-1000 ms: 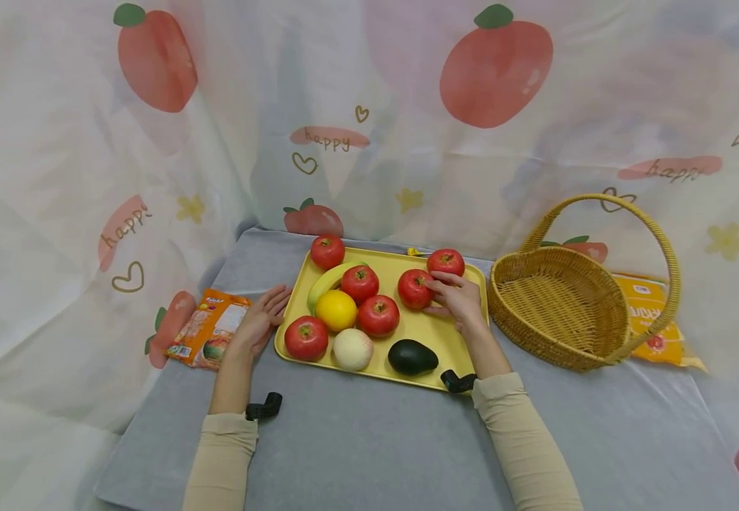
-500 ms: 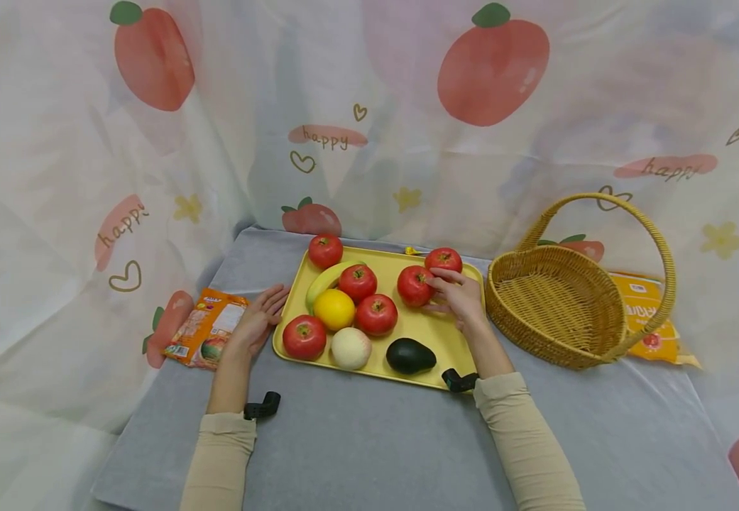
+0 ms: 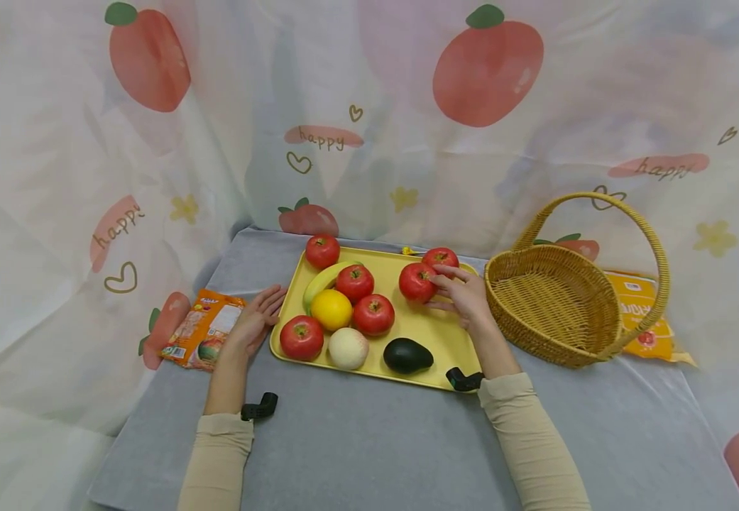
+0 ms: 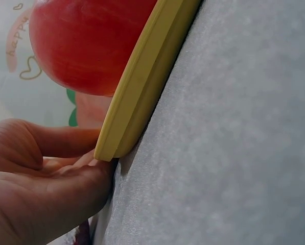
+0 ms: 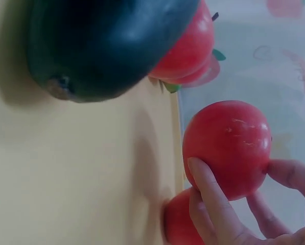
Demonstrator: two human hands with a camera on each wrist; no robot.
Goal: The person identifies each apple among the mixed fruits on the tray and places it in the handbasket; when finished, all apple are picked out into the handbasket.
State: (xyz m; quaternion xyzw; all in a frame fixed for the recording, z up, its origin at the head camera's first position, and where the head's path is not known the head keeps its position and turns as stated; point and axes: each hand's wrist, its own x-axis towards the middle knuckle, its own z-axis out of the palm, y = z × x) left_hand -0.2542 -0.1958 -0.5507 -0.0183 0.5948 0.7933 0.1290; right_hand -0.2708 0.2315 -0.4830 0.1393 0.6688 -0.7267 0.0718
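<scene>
My right hand point(image 3: 468, 294) pinches a red apple point(image 3: 417, 282) between thumb and fingers over the right part of a yellow tray point(image 3: 449, 348). In the right wrist view this apple point(image 5: 228, 148) hangs clear of the tray surface, with another red apple point(image 5: 182, 219) just behind it. My left hand point(image 3: 256, 321) lies along the tray's left side with fingers extended. In the left wrist view its fingers meet the tray's rim point(image 4: 134, 97), close to a red apple point(image 4: 86, 41). A dark green avocado point(image 3: 408, 355) lies near the tray's front edge.
On the tray's left half are several red apples point(image 3: 373, 314), a banana point(image 3: 318, 284), a yellow round fruit point(image 3: 331, 310) and a pale peach point(image 3: 348, 348). A wicker basket point(image 3: 554, 305) with a tall handle stands right. Orange packets point(image 3: 206, 330) flank both sides.
The pinched apple has risen slightly and shifted a little right with my right hand. My left hand stays at the tray's side. The head view has turned slightly.
</scene>
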